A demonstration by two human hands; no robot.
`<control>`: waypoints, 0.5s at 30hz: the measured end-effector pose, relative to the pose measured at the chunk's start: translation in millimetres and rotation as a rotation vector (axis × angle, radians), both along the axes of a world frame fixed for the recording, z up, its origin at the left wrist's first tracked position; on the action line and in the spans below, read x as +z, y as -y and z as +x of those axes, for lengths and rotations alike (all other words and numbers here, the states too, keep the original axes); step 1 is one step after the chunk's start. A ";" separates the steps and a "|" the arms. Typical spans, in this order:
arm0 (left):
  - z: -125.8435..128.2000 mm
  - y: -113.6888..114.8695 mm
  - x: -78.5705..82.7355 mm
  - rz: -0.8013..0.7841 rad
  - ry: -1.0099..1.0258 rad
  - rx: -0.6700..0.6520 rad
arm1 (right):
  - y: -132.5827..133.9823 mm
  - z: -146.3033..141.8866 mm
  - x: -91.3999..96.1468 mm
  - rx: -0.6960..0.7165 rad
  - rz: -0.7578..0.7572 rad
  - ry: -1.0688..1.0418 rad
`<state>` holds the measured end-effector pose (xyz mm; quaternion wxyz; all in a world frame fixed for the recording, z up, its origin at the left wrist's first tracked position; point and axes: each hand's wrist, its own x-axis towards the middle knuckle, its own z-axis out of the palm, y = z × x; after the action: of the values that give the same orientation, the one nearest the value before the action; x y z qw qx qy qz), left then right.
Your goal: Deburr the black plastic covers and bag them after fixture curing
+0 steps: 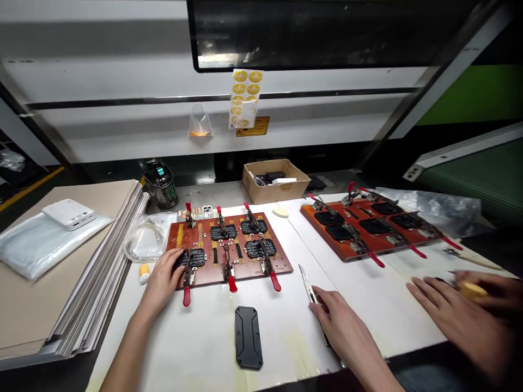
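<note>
My left hand (162, 280) lies at the left end of the near fixture board (253, 271), fingers stretched out and touching the edge of a black plastic part (195, 257) under a toggle clamp. What the fingertips press on is partly hidden. Several similar black parts (223, 233) sit on this reddish-brown board beneath red-handled clamps (232, 283). In my right hand (337, 321) is a utility knife (307, 283), its blade pointing up and away over the white tabletop. Between my hands lies a black rectangular cover (248, 337) with grooved lines.
At right, a co-worker's hands (453, 313) are beside a second clamp board (347, 251). A cardboard box (275, 191) and a dark canister (160, 185) stand behind. Stacked cardboard sheets (102, 261) rise at left. A yellow-capped small item (144, 272) is near my left wrist.
</note>
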<state>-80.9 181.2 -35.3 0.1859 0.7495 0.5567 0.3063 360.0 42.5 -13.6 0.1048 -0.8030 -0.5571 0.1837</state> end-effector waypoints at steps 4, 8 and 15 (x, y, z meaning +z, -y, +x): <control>0.4 2.7 -1.4 0.009 0.001 0.004 | -3.8 -7.5 6.0 -0.002 -0.005 -0.004; 1.4 5.0 -1.0 0.022 0.019 0.016 | -9.7 -15.9 16.8 -0.003 -0.048 0.067; 2.1 6.6 -0.7 0.033 0.043 0.011 | 7.8 -64.3 34.5 0.011 0.134 -0.127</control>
<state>-78.8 174.6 -36.1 0.1839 0.7426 0.5515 0.3324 295.7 34.7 20.9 0.1923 -0.7780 -0.5647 0.1973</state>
